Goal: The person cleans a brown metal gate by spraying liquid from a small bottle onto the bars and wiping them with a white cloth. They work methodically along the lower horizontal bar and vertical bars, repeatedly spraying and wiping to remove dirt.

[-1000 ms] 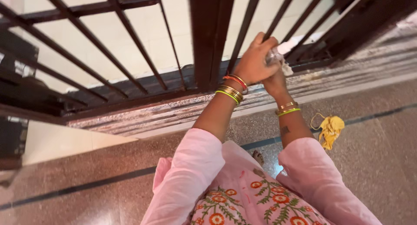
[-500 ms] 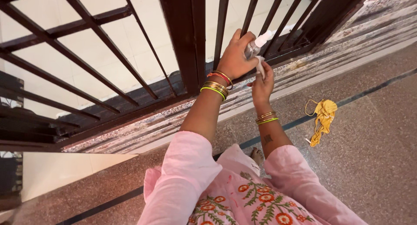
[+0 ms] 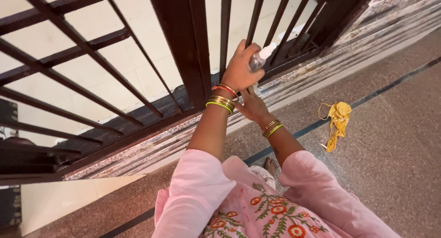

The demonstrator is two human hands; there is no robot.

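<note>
Dark brown metal grille [image 3: 183,45] w/ slanted bars fills the upper half of the frame, seen from above. Upper centre: left hand [image 3: 239,70] is curled tight around a small clear plastic spray bottle w/ white nozzle [image 3: 260,58], nozzle aimed up-right at the bars, bottle just beside one thin bar. Fingers fully closed on the bottle body; index seems to sit near the top, tho that part is hard to make out. Right hand [image 3: 250,107] sits just below the left, centre of frame, palm toward the striped stone sill [image 3: 294,79]; whether it's holding anything can't be told, since the left wrist & stacked coloured bangles [image 3: 223,98] cover part of it. Fingers look loosely spread, not gripping.

To spray well, judging by the pose: keep the nozzle pointed square at the bar, bottle upright, wrist steady.

Right of centre, a crumpled yellow cloth [image 3: 339,121] lies on the speckled grey-brown stone floor [image 3: 395,155], well apart from both hands. Pink embroidered sleeves at bottom.
</note>
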